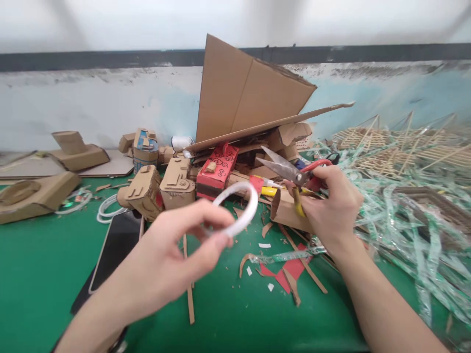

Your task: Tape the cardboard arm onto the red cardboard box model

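Note:
Between the thumb and fingers of my left hand point(187, 245) is a white ring point(248, 215), like a thin tape roll, raised over the green table point(154, 323). My right hand point(331, 206) holds scissors point(281, 169) with a red handle loop; their blades are apart and point to the upper left. Just behind the ring sits a red box point(218, 169) with black drawings. A folded cardboard piece point(290, 211) lies under the scissors and partly behind my right hand.
A dark phone point(119, 247) and cardboard models point(145, 191) are at the left. Large cardboard sheets point(239, 93) lean near the wall. Clear-green plastic strips point(415, 245) and stick structures point(390, 147) cover the right. Paper and cardboard scraps point(292, 284) lie in front.

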Demonstrator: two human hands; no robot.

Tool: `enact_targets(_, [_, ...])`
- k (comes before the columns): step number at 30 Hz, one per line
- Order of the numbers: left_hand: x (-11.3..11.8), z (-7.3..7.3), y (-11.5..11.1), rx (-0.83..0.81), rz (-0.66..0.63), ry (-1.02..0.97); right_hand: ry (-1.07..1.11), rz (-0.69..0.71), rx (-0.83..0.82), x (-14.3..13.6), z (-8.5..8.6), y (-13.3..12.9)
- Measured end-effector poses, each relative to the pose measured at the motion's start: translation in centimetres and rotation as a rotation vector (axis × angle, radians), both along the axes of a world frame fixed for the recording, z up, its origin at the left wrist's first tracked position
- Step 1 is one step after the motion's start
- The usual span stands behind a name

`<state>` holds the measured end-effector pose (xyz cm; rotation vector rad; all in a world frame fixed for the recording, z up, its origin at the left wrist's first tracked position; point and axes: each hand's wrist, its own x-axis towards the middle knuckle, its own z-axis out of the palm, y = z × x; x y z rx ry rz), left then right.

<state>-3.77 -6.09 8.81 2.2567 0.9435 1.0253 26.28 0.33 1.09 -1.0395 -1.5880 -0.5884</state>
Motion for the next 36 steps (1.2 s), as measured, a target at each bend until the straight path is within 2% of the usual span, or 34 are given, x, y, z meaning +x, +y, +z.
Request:
enact_targets(3, [-2.3,-0.1,-2.8,-0.031,-0.055,0.308,0.023,0.013,-0.008,0.1,-0.2,0.3])
enact_targets(6, [-3.8,-1.9,-4.2,-0.002,0.022,0.47,0.024,0.056,-0.021,-0.3,-0.5,0.5])
enact_targets(9, [-4.6,-4.8,-3.7,0.075,0.083,0.532,-0.018,0.089,-0.033,-0.8,-0.8,0.5])
enact_targets(11, [-4.7,-6.8,-2.7,0.064,0.098,0.636,-0.07,0.092,-0.035,-1.2,-0.9,0.4])
enact_targets(13, [-4.5,-8.0,-1.6,0.133,0.139,0.719,-0.119,0.075,-0.042,-1.6,-0.9,0.2])
enact_targets(14, [-4.3,-8.0,-1.2,0.187,0.176,0.732,-0.143,0.062,-0.049,-1.8,-0.9,0.1])
enact_targets(16, [-3.4,-7.1,-1.0,0.298,0.193,0.653,-0.193,0.026,-0.056,-2.1,-0.8,-0.1])
enact_targets(18, [-2.1,-5.2,-1.1,0.379,0.169,0.492,-0.235,-0.022,-0.04,-2.2,-0.5,-0.4])
enact_targets(21, [0.1,-2.3,-1.3,0.581,0.302,0.221,-0.278,-0.102,0.016,-2.4,-0.1,-0.8])
enact_targets(23, [1.3,-1.3,-0.9,0.672,0.341,0.188,-0.306,-0.134,0.05,-2.4,0.2,-1.1])
enact_targets(25, [2.0,-1.0,-0.2,0.732,0.366,0.223,-0.332,-0.136,0.074,-2.5,0.4,-1.3])
enact_targets(29, [2.2,-1.5,1.1,0.802,0.373,0.329,-0.341,-0.105,0.074,-2.8,0.5,-1.5])
enact_targets(36, [1.8,-1.9,1.3,0.87,0.377,0.426,-0.342,-0.115,0.046,-3.2,0.6,-1.5])
